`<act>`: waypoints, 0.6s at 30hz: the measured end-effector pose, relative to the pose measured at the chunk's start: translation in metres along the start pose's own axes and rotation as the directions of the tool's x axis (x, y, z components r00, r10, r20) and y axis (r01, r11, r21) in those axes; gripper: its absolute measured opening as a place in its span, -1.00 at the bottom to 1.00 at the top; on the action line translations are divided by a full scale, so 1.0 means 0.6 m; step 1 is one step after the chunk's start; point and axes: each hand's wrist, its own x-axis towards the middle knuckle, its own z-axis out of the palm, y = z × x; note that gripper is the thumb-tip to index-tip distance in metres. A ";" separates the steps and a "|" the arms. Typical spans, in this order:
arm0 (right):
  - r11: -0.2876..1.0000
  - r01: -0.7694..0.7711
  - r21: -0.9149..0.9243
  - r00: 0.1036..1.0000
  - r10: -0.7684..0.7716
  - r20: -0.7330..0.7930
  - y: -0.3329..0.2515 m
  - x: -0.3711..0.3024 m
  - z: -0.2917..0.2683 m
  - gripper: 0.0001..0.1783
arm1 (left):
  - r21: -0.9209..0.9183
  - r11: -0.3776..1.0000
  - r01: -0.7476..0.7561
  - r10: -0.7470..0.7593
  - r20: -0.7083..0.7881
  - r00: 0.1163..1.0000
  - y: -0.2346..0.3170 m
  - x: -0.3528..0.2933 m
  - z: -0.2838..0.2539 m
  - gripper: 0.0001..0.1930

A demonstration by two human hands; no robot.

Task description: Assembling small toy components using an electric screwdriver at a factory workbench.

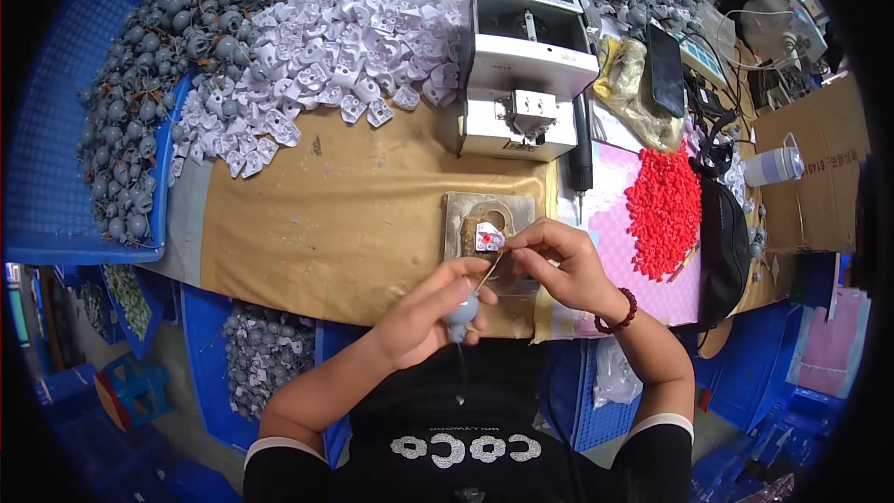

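My left hand (419,319) is closed round a small grey ball-shaped part (460,315), held just off the table's front edge. A thin brownish cord (487,272) runs up from it to my right hand (575,272). There my thumb and forefinger come together on what looks like the cord's upper end. Close to those fingertips, a white plastic piece (485,235) with a small red part (486,239) in it sits in a metal fixture block (453,224). A clear thread with a tiny bit at its end hangs below the grey ball.
White plastic pieces (354,47) are heaped at the back left, beside a blue bin (47,196) of grey balls. A white machine (521,65) stands behind the block, with a black electric screwdriver (581,149) at its right. Red parts (663,210) and a black pouch (722,251) lie farther right.
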 end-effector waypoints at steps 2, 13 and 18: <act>0.925 0.205 -0.319 0.978 -0.202 0.045 0.004 0.015 0.000 -0.85 | 0.589 0.789 -0.177 0.277 -0.083 0.957 -0.011 -0.007 -0.003 -0.53; 0.403 0.508 -0.761 0.852 -0.366 0.375 0.009 0.043 0.012 -0.65 | 0.902 -0.415 -0.122 0.479 0.330 0.814 -0.021 -0.004 0.009 -0.61; 0.404 0.485 -0.776 0.868 -0.329 0.371 -0.004 0.039 0.012 -0.65 | 0.882 -0.463 -0.091 0.465 0.328 0.822 -0.001 -0.009 0.011 -0.62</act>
